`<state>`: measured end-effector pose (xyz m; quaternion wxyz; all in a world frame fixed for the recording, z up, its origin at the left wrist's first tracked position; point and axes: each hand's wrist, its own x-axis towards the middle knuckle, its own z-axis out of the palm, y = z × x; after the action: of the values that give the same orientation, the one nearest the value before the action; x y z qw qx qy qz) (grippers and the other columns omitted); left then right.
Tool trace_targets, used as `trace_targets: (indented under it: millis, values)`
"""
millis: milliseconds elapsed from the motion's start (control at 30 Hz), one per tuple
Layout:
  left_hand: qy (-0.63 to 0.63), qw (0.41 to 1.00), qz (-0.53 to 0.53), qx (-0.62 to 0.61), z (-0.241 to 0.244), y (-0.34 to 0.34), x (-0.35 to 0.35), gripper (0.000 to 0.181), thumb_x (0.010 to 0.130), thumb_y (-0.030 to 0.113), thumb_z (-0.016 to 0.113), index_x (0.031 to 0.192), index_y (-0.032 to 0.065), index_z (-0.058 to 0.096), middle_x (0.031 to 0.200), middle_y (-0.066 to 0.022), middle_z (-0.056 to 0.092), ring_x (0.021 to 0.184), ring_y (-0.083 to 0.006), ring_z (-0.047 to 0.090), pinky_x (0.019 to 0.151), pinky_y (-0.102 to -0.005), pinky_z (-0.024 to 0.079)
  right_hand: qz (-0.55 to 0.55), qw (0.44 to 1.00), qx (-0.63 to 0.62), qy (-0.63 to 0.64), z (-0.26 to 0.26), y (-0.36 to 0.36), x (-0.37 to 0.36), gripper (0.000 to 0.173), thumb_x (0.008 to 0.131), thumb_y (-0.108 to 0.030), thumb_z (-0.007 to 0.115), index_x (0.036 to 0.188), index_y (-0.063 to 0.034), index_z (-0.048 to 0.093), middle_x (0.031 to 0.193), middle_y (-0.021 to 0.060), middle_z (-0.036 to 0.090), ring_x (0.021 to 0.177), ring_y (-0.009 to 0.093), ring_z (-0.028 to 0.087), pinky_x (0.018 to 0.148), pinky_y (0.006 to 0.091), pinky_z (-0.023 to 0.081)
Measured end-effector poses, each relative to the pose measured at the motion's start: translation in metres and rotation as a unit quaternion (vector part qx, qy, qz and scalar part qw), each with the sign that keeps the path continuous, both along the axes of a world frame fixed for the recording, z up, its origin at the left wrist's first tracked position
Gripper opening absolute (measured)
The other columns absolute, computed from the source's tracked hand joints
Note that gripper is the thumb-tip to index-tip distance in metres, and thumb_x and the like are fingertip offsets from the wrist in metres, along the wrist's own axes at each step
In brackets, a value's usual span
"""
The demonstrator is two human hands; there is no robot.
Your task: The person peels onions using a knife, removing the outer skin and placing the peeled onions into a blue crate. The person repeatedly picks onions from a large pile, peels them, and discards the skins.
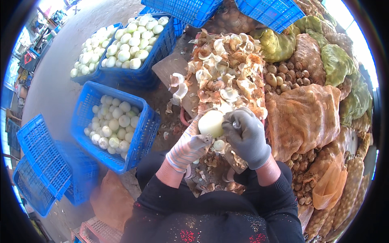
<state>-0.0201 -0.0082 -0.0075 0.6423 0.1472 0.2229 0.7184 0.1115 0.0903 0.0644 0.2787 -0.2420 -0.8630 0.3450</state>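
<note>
A pale peeled onion (211,124) is held in my left hand (191,142), which wears a striped knit glove. Close against the onion's right side is my right hand (247,136), in a grey coated glove, with its fingers curled around a small tool, of which only a shiny metal bit (235,124) shows. The rest of that tool is hidden by the fingers. Just below the hands is a smaller pale onion (219,145). Beyond them, a heap of dry onion skins (231,66) covers a surface with a reddish edge.
Peeled onions fill a near blue plastic crate (147,121) and two farther crates (165,39) at the left. Empty blue crates (45,158) lie at the lower left. Mesh sacks of onions (304,115) and loose unpeeled onions (281,77) are at the right. More crates (188,10) stand ahead.
</note>
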Motion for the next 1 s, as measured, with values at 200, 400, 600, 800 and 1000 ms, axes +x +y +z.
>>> trace_targets:
  millis: [200,400,600,800,1000]
  values:
    - [0.003,0.999,0.044,-0.012,0.008,0.002,0.007,0.078,0.065,0.007,0.075,0.133,0.0061,0.036,0.123,-0.0093,0.049,0.114,-0.0228,0.051,0.097,-0.0345,0.042,-0.09,0.984,-0.014,-0.153,-0.049,0.071,0.003,0.02,0.081,-0.02,0.062,0.091,-0.0037,0.059,0.085,0.0155,0.062,0.078,0.032,0.061,0.069,0.0385,0.049]
    - [-0.029,0.999,0.043,0.001,0.0,0.003,-0.003,0.078,0.069,0.011,0.076,0.134,0.0092,0.033,0.126,-0.0085,0.046,0.119,-0.024,0.046,0.103,-0.0373,0.038,-0.09,0.989,-0.024,-0.112,-0.002,0.042,0.018,0.025,0.083,-0.023,0.063,0.096,-0.0022,0.057,0.077,0.0156,0.061,0.072,0.03,0.063,0.063,0.0351,0.05]
    - [-0.164,0.979,0.114,-0.035,0.002,0.003,0.006,0.079,0.076,0.012,0.072,0.136,0.0286,0.024,0.13,-0.0059,0.042,0.122,-0.0242,0.041,0.106,-0.041,0.034,0.003,0.974,0.129,-0.185,-0.02,-0.023,0.039,0.032,0.076,-0.02,0.063,0.104,-0.0063,0.054,0.076,0.0072,0.058,0.067,0.025,0.059,0.059,0.0367,0.045]
    - [-0.185,0.977,0.098,-0.036,0.001,0.001,0.007,0.081,0.076,0.014,0.073,0.137,0.0299,0.022,0.129,-0.0051,0.044,0.122,-0.0206,0.042,0.106,-0.0378,0.034,-0.021,0.964,0.207,-0.168,-0.041,-0.027,0.034,0.025,0.073,-0.011,0.063,0.095,-0.0046,0.055,0.069,0.0083,0.056,0.062,0.028,0.056,0.056,0.0397,0.044]
    - [-0.163,0.983,0.08,-0.015,0.002,0.005,0.009,0.073,0.076,0.017,0.073,0.136,0.0164,0.03,0.127,-0.0058,0.046,0.12,-0.0217,0.045,0.104,-0.038,0.037,-0.028,0.969,0.178,-0.166,-0.054,-0.017,0.036,0.023,0.075,-0.012,0.063,0.095,-0.0047,0.055,0.071,0.009,0.057,0.061,0.025,0.056,0.055,0.0356,0.044]
